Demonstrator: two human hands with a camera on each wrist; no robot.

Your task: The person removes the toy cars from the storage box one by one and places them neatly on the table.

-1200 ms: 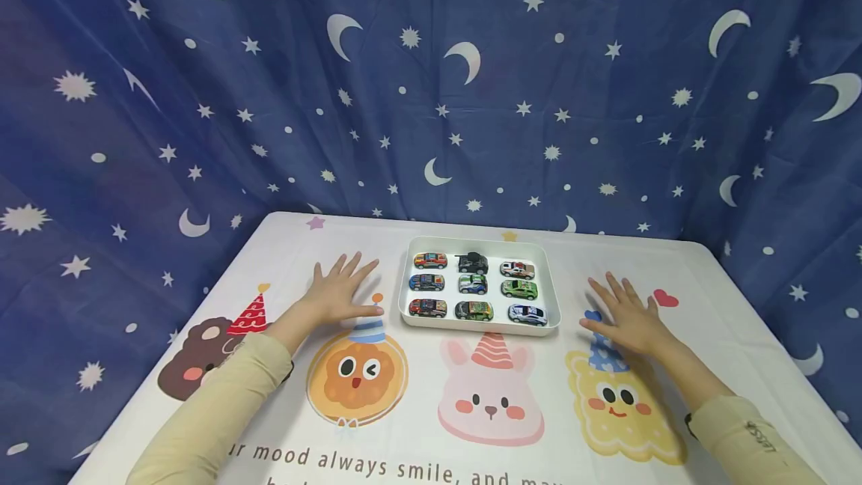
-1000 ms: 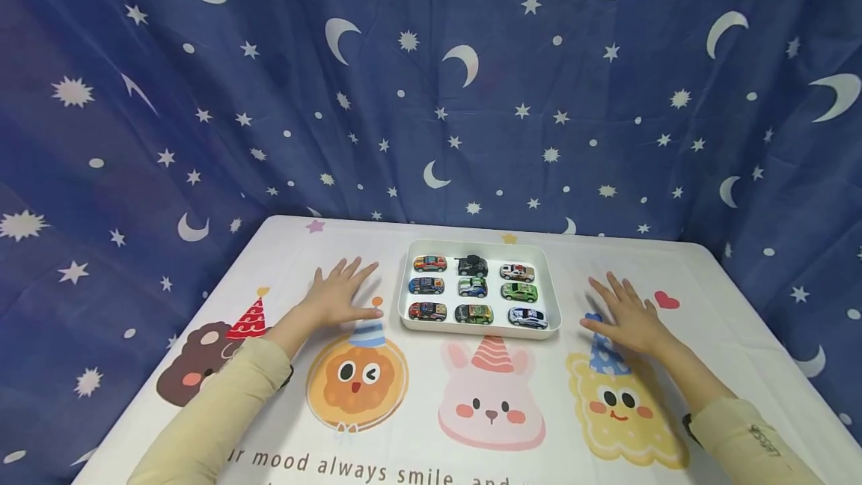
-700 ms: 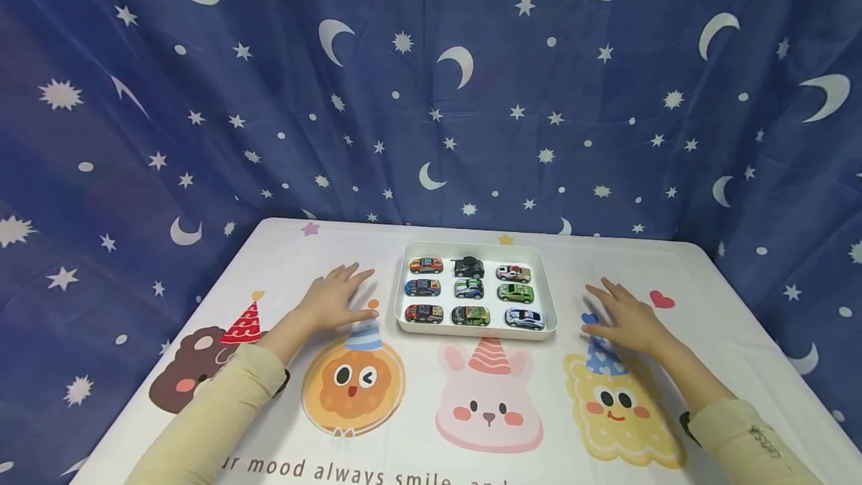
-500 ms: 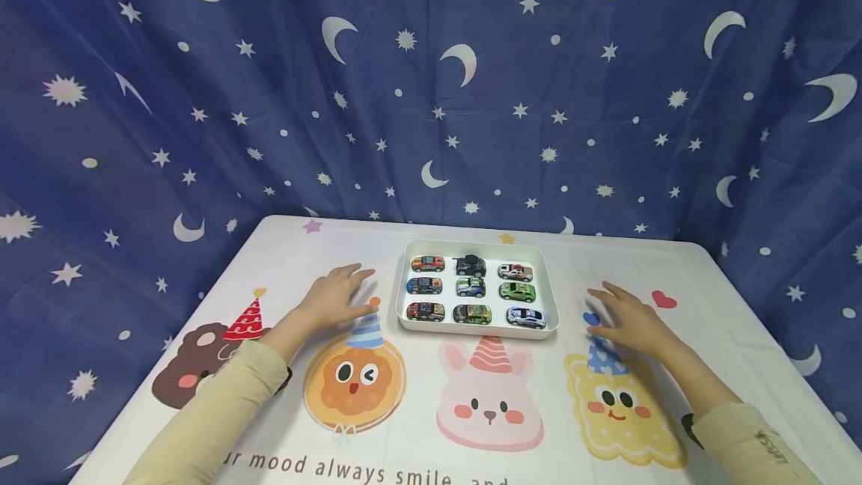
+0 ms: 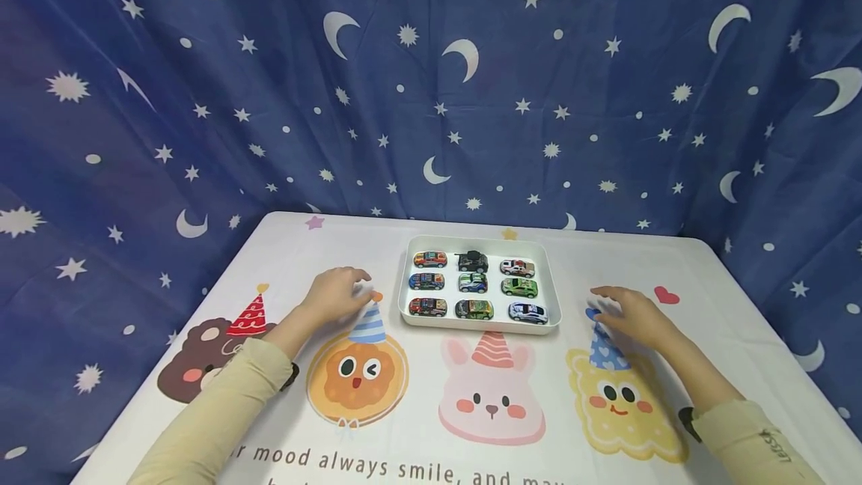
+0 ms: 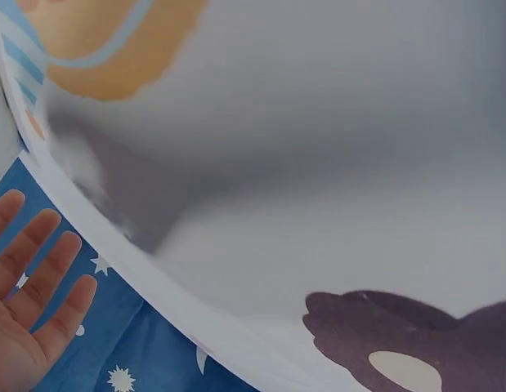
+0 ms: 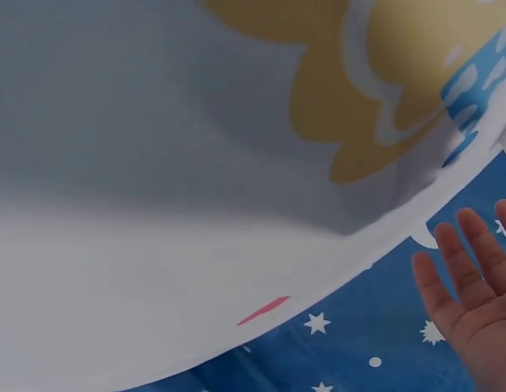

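A shallow white tray stands toward the back of the table. Its several toy cars are set out in rows, among them an orange car, a blue car, a bright green car and a white car. At the tray's back middle is a black toy tank. Left of the tray, my left hand hovers above the table with loosely bent fingers and nothing held. My right hand is farther out on the tray's right, relaxed and holding nothing. Both wrist views show the slightly bent, spread fingers.
A white tablecloth printed with cartoon animals, pastries and lettering covers the table. Behind and beside it hangs a dark blue curtain with moons and stars. Beige sleeves cover both forearms.
Both hands had fingers spread wide at first; now the fingers are drawn closer together and bent. The hands keep their places beside the tray, and the cars have not moved.
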